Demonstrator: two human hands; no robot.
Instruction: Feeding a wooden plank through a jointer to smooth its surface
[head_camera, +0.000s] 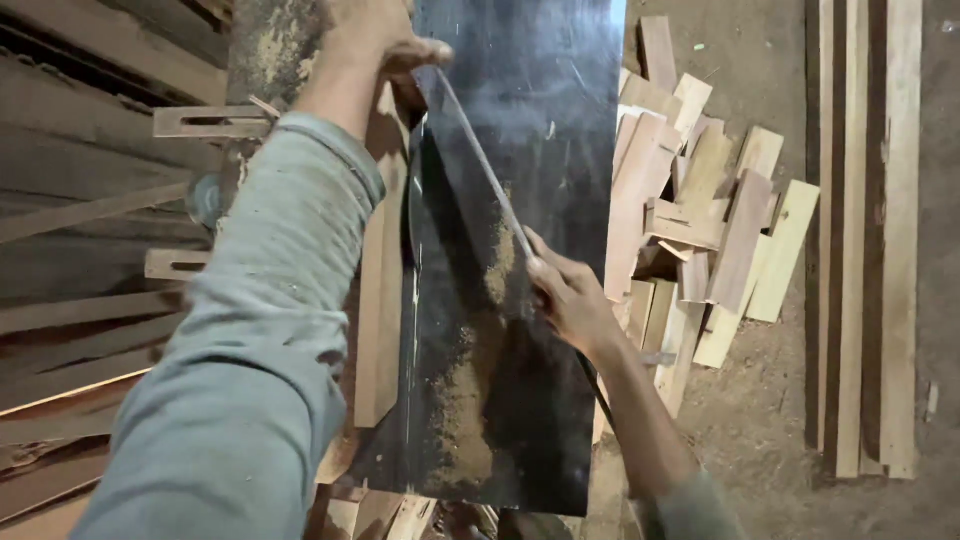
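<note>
Midway, both hands held a thin strip (480, 160) across the sawdust-strewn black tabletop (540, 120): left hand (365, 40) pinching its far end, right hand (565, 295) its near end, beside cut offcuts (700, 220)

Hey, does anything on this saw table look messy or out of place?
Sawdust lies spilled in a streak down the black table top, below the thin strip both hands hold. Offcut wood blocks sit in a jumbled heap on the floor beside it.

Single head-worn view, steeply downward and close over the black table (540, 150), offcut pile (700, 220) at right
</note>
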